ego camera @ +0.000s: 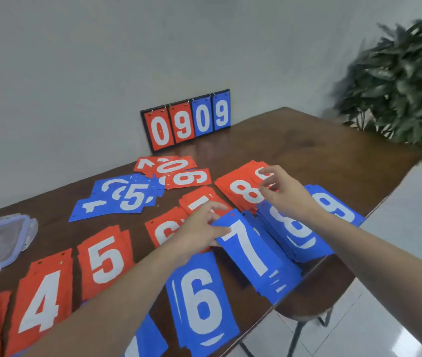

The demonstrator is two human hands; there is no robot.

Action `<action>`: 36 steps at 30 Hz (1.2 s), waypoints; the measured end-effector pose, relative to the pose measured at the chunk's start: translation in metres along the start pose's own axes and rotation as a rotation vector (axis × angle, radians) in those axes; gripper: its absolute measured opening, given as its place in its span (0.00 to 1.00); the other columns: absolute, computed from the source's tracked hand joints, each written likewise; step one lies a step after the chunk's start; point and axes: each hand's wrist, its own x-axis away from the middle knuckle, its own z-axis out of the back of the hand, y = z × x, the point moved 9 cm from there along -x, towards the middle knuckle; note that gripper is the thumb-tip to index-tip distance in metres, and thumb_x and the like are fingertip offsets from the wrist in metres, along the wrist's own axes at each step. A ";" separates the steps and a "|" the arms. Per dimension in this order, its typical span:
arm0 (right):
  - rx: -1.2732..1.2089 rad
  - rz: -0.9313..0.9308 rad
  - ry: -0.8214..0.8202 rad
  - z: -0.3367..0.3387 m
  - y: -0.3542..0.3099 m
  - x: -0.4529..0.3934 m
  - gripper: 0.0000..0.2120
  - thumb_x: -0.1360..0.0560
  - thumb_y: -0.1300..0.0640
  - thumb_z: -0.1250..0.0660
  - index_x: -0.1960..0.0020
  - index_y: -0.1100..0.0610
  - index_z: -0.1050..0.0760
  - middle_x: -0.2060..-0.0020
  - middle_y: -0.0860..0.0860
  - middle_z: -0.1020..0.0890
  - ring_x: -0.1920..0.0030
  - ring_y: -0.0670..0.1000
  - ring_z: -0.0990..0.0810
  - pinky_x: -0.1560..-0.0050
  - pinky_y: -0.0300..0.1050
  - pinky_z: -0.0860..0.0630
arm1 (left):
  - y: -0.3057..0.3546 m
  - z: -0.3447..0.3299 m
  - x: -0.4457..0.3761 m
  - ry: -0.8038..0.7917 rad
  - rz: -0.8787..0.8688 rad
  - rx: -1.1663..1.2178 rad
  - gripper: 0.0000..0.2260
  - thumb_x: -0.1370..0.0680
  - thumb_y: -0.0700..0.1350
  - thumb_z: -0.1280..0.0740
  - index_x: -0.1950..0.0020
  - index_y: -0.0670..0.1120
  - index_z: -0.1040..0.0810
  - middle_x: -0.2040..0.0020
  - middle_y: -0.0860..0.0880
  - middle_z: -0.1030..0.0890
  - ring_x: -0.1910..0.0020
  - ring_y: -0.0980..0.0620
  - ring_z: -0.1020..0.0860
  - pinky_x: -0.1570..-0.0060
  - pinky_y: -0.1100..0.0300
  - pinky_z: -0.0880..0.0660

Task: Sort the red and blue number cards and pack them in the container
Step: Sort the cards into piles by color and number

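Matt plastic cards, glossy dark wood table, clear plastic container.

— How's the light where you are?

— Even and soft, no hard shadows. My hands throw only faint ones onto the cards. The floor tiles by the table catch a pale sheen, and the dark tabletop has a dull reflection.

— Sharp picture?

— Not really. The plant at the right smears with motion blur, and my right hand is a bit soft. The wide lens bends the table edges and stretches everything near the corners.
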 end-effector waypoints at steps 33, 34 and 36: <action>-0.002 0.285 -0.356 -0.189 -0.107 -0.081 0.08 0.20 0.57 0.34 0.43 0.48 0.23 0.50 0.43 0.19 0.47 0.47 0.20 0.55 0.30 0.28 | -0.064 0.219 0.058 0.620 0.057 -0.679 0.10 0.20 0.47 0.32 0.39 0.55 0.22 0.44 0.60 0.22 0.41 0.59 0.26 0.41 0.63 0.30; 0.001 0.303 -0.375 -0.198 -0.113 -0.083 0.08 0.20 0.57 0.34 0.42 0.49 0.22 0.50 0.43 0.19 0.46 0.46 0.20 0.54 0.28 0.30 | -0.070 0.229 0.062 0.639 0.076 -0.662 0.11 0.20 0.47 0.32 0.39 0.55 0.22 0.44 0.59 0.22 0.41 0.59 0.26 0.40 0.63 0.29; -0.003 0.327 -0.414 -0.215 -0.124 -0.087 0.08 0.20 0.57 0.34 0.42 0.49 0.23 0.48 0.44 0.19 0.45 0.45 0.21 0.50 0.31 0.28 | -0.081 0.247 0.068 0.680 0.118 -0.634 0.12 0.20 0.46 0.32 0.37 0.55 0.23 0.42 0.59 0.22 0.41 0.58 0.26 0.40 0.63 0.29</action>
